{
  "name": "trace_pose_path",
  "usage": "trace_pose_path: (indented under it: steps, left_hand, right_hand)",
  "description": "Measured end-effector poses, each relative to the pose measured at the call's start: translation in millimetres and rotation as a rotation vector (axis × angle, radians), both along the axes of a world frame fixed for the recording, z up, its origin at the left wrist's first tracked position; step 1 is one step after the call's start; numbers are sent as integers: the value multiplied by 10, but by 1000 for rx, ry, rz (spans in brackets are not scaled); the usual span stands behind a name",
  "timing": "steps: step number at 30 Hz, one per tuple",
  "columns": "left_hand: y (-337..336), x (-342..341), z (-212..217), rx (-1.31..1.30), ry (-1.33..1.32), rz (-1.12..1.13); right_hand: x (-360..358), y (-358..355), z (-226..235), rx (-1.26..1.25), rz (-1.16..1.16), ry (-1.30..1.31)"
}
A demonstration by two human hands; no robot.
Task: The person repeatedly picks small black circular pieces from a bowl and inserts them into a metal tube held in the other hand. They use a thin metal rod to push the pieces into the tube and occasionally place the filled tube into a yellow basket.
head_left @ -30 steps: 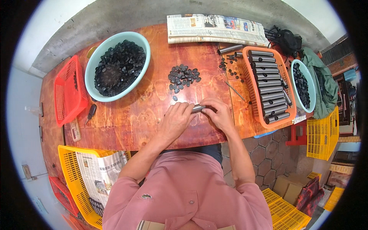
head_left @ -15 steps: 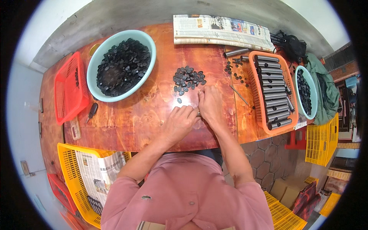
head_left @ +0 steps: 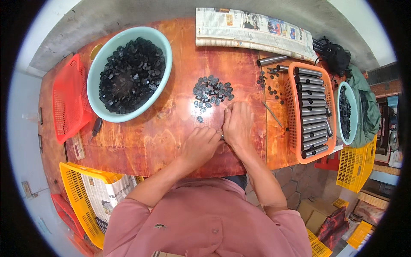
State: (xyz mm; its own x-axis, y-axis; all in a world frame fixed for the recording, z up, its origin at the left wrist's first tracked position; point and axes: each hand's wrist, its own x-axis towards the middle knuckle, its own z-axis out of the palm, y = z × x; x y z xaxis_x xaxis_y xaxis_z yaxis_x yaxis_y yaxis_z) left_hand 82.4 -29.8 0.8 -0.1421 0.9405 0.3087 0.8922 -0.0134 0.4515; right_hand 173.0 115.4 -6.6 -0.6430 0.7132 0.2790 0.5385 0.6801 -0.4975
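Beside the right hand [head_left: 238,124], the left hand [head_left: 201,144] holds a tube [head_left: 222,137].

The 2 forearms [head_left: 262,177] reach forward and converge, elbows bent outward. The left hand [head_left: 200,145] slants inward, back upward, fingers [head_left: 209,134] curled. The right hand [head_left: 238,124] points forward, slightly farther out, its thumb [head_left: 227,115] on the inner side, other fingertips hidden. The 2 hands sit close together.

No text can be read; the newspapers [head_left: 252,35] bear print too small.
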Motion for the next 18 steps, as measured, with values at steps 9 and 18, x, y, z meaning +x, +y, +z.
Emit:
trace_pose_path:
  steps: [9,18]
  left_hand:
    - [-31,-36,129,13,114,68]
    - [-770,108,467,85,-850,288]
  right_hand:
    - [55,80,-154,-252,-79,346]
    - [355,461,-539,-342,-81,513]
